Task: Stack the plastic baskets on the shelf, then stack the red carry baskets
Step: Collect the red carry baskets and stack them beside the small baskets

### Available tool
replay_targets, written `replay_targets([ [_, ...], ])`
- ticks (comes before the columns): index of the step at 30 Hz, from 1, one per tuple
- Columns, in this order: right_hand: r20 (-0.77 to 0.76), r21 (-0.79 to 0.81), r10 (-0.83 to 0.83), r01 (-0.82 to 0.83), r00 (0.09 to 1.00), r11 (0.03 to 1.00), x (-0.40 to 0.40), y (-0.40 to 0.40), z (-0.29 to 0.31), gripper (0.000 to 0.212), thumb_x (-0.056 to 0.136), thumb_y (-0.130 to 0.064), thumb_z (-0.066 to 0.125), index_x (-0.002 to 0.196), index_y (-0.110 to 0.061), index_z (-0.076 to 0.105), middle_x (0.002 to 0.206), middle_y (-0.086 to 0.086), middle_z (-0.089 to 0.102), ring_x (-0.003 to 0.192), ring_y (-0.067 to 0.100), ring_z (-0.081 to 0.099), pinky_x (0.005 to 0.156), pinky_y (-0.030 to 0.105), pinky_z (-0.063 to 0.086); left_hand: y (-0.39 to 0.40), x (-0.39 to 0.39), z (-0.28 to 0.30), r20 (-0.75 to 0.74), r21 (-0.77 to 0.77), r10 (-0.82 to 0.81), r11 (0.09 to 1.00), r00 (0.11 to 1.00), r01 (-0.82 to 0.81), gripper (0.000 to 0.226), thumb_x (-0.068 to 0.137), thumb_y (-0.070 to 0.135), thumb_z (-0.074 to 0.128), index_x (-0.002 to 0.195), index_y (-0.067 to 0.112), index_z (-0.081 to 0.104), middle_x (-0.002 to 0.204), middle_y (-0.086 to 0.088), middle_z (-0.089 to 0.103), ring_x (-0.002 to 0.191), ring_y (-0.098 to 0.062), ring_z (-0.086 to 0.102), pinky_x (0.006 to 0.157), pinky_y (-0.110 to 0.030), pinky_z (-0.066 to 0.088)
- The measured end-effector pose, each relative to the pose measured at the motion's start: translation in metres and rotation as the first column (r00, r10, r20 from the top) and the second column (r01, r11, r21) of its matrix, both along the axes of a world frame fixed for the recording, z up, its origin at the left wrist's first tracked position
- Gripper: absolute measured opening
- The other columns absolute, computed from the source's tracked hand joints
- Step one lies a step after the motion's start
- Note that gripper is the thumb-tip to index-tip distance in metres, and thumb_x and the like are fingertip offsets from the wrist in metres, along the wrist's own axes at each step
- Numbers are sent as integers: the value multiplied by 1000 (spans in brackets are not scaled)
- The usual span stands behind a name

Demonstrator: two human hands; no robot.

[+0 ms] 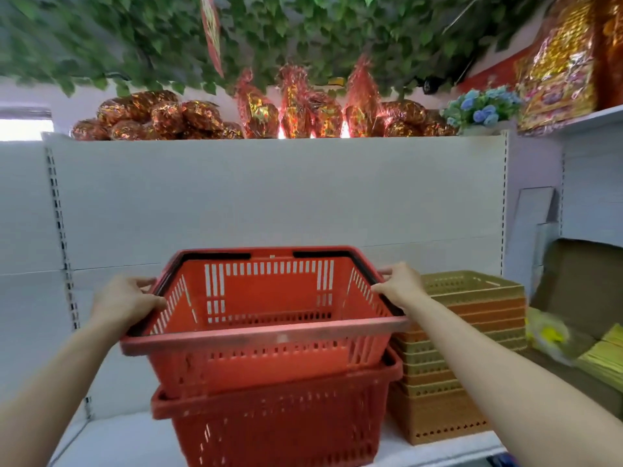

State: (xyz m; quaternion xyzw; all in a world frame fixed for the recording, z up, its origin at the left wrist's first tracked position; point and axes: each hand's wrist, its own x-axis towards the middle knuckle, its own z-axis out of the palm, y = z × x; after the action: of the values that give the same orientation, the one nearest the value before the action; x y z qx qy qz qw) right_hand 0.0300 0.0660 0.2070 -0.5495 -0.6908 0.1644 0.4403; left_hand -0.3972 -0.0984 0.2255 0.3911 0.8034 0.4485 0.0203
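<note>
Red basket [269, 318] gripped between both hands

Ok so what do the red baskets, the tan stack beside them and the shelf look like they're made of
Upper red basket and lower red basket: moulded plastic by the look, with slotted walls, thick rolled rims and a dull, slightly scuffed sheen. The black handles may be plastic too. Tan stack: thinner perforated plastic, matte. Shelf and back panel: probably white painted metal, given the slotted uprights.

a shop: white slotted shelving [269, 197], wrapped festive goods [161, 117], carry baskets [269, 332].
</note>
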Motion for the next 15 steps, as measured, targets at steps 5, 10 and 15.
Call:
replay_targets([
  [5, 115, -58, -6, 13, 993, 998, -2, 18, -21, 25, 74, -18, 79, 98, -12, 76, 90, 9, 75, 82, 21, 69, 75, 30, 55, 31, -25, -41, 29, -91, -7, 996, 1000, 9, 59, 59, 19, 85, 116, 24, 76, 74, 0, 76, 74, -24, 74, 85, -43, 60],
  [10, 297, -117, 12, 24, 955, 993, -10, 31, -33, 26, 78, -23, 74, 98, -7, 72, 98, 13, 72, 93, 28, 67, 77, 31, 53, 42, -23, -81, 73, -158, -27, 987, 997, 38, 32, 65, 10, 82, 94, 24, 80, 66, 1, 76, 69, -24, 74, 82, -42, 60],
  [15, 429, -129, 3, 58, 903, 990, -17, 39, -61, 19, 81, -6, 57, 92, -5, 73, 98, 17, 72, 97, 31, 67, 70, 27, 46, 51, -20, -111, 84, -167, -35, 985, 996, 48, 36, 70, 10, 82, 105, 13, 80, 93, -11, 78, 84, -26, 71, 89, -37, 55],
])
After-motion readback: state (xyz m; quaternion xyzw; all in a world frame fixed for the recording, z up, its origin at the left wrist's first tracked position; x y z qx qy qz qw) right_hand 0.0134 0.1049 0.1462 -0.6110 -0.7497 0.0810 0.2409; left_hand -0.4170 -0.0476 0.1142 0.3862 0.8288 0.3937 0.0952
